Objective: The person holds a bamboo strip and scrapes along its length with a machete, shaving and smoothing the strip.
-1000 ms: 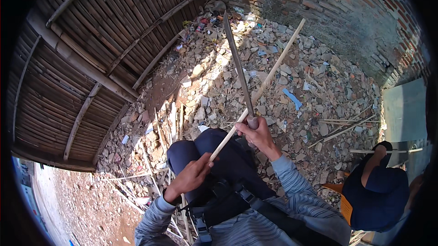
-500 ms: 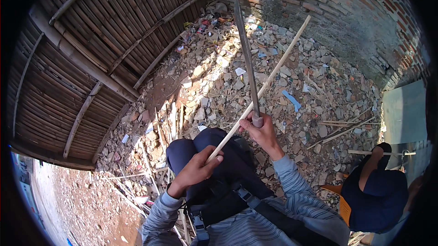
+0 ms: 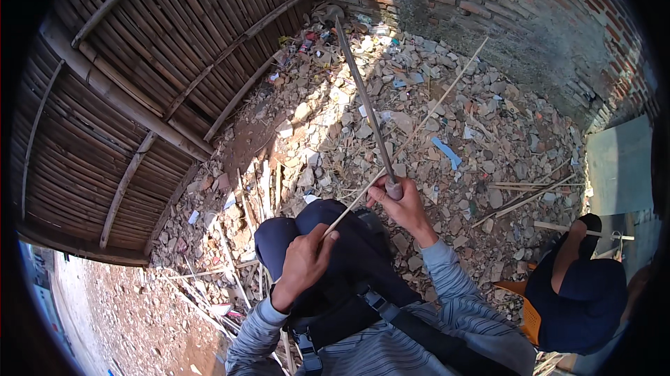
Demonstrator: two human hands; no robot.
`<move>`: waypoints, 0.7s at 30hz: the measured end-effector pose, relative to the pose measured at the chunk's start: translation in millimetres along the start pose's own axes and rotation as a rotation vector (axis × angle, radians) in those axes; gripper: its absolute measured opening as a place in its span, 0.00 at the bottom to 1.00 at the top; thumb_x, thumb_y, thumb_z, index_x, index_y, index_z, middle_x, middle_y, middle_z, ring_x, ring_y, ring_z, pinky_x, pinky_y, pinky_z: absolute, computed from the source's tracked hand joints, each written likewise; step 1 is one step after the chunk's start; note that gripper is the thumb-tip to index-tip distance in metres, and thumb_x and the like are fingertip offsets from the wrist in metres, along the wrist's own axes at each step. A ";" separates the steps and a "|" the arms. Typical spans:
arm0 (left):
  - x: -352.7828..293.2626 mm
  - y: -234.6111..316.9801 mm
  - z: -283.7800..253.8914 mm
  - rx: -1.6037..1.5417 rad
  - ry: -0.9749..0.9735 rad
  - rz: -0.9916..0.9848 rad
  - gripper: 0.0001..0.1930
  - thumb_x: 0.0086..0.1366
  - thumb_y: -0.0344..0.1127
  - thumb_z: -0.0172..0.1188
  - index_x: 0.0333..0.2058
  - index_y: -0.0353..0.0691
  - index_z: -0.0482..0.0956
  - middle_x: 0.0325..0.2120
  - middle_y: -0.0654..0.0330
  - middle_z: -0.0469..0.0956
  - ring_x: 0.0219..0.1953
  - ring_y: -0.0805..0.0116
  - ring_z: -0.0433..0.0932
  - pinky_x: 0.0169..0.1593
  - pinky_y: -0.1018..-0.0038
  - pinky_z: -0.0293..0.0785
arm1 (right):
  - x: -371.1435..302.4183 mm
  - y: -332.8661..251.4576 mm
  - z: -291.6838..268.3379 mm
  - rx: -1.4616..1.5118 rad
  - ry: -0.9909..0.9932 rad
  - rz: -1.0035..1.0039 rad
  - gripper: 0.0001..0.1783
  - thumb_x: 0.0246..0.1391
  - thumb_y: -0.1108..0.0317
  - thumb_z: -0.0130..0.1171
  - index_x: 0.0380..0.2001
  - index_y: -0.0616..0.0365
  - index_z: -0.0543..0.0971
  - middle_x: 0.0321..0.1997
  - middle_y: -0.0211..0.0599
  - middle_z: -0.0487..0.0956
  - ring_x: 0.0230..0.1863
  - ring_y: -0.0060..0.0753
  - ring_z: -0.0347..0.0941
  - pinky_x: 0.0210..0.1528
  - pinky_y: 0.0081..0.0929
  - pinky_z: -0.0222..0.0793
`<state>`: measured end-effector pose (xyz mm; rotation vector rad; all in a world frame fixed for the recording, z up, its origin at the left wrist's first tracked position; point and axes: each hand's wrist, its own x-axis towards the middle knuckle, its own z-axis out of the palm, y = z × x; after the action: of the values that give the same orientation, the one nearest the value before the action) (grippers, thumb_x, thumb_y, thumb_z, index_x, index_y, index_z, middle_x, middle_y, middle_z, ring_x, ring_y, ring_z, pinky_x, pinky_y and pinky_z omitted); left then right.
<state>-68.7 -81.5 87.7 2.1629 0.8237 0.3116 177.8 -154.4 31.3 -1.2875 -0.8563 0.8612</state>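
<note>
Pinching pale strip [image 3: 448, 93] in left hand [image 3: 305, 259], clasping knife [image 3: 362, 92] by handle [image 3: 394, 190] in right hand [image 3: 403, 207], tip toward far edge of rubble [image 3: 513, 107] — seemingly to steady strip against blade [image 3: 381, 149], contact unclear.

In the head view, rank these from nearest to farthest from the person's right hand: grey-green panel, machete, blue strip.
From the right hand:
1. Machete: gripped in it.
2. Blue strip: on the rubble, ahead and right.
3. Grey-green panel: picture's far right.
</note>
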 end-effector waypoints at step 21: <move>42.2 -41.2 18.7 -0.145 -0.096 0.013 0.15 0.78 0.38 0.52 0.36 0.31 0.73 0.19 0.39 0.73 0.26 0.35 0.77 0.30 0.50 0.68 | -5.0 63.9 28.8 -0.792 -0.039 -0.211 0.11 0.49 0.62 0.71 0.29 0.56 0.82 0.19 0.43 0.78 0.24 0.53 0.79 0.27 0.43 0.73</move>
<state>-46.8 -45.3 42.6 2.0320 0.7116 0.2634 146.1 -141.2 -30.1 -1.8110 -1.4145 0.3720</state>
